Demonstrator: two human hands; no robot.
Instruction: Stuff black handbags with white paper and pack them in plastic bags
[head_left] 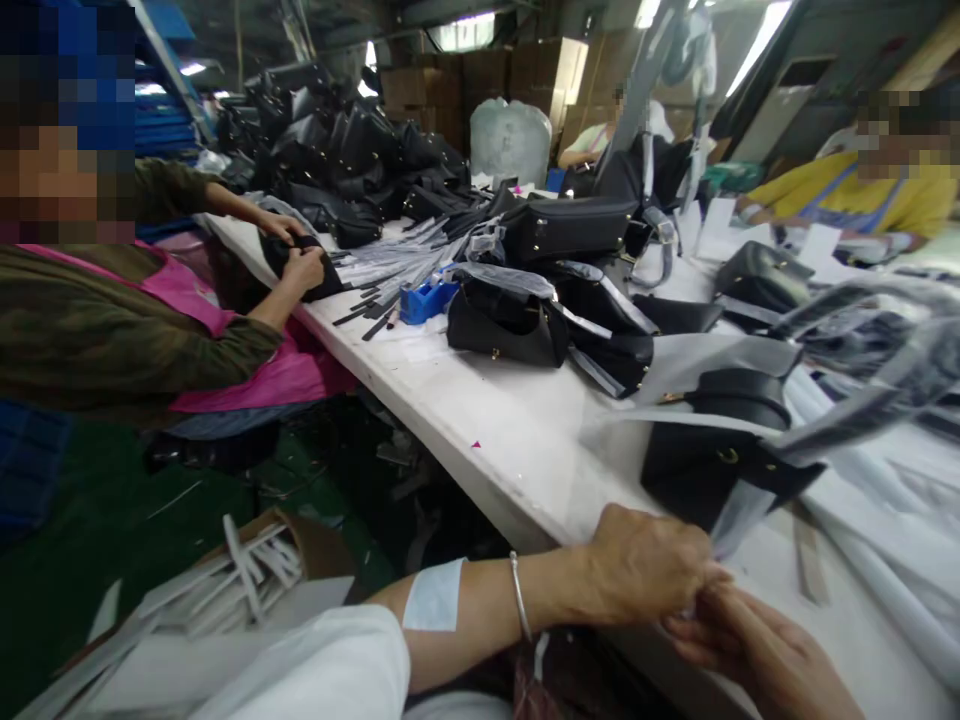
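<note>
At the table's near edge my left hand is closed, its fingers meeting those of my right hand. A clear plastic strip runs down from a black handbag into the fingers of my left hand. My right hand is pinched closed and slightly blurred; what lies between its fingertips is hidden. The handbag stands just beyond my hands, with a gold-coloured clasp on its front. Its strap, wrapped in clear plastic, arches up to the right.
More black handbags lie along the white table, near a blue tape dispenser. A co-worker in a pink apron handles a black piece at left. Another in yellow sits across. A box of white strips stands below left.
</note>
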